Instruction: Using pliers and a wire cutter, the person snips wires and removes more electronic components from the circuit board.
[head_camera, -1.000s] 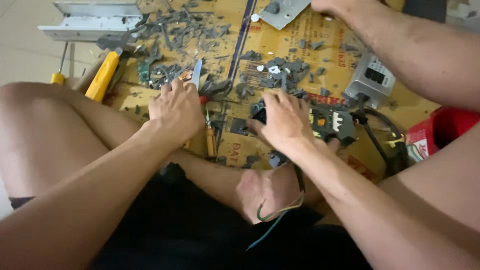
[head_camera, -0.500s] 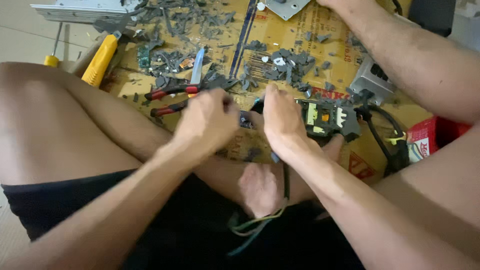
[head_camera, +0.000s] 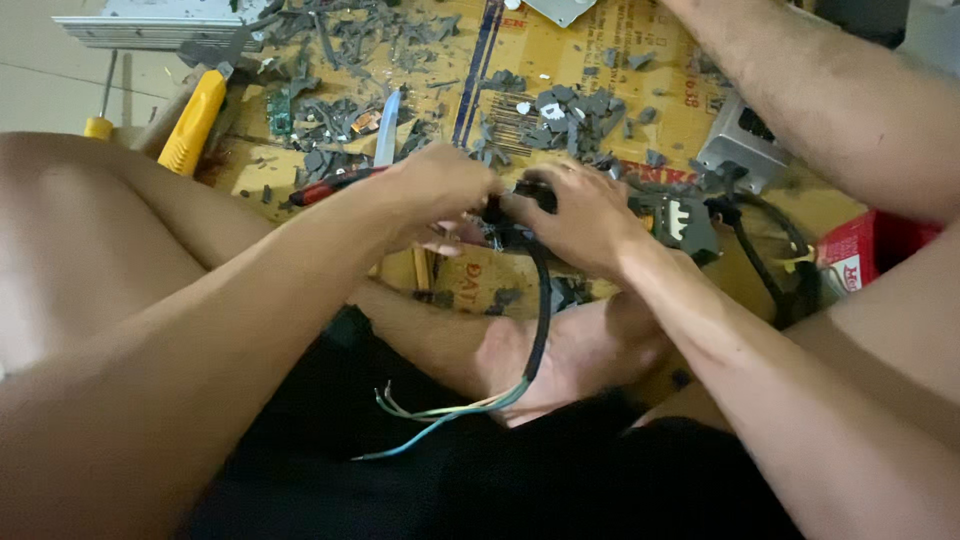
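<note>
Head view showed the left hand and right hand meeting over the person's crossed legs, both pinching the end of a thick black cable. The cable drooped down across a bare foot, its stripped coloured wires fanning out over black shorts. Red-handled pliers lay just beside the left hand on scrap-strewn cardboard.

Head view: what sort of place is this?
Likely an informal floor-level teardown spot, not a bench: flattened cardboard strewn with grey scrap pieces, a yellow-handled tool, and both hands working a black cable.
</note>
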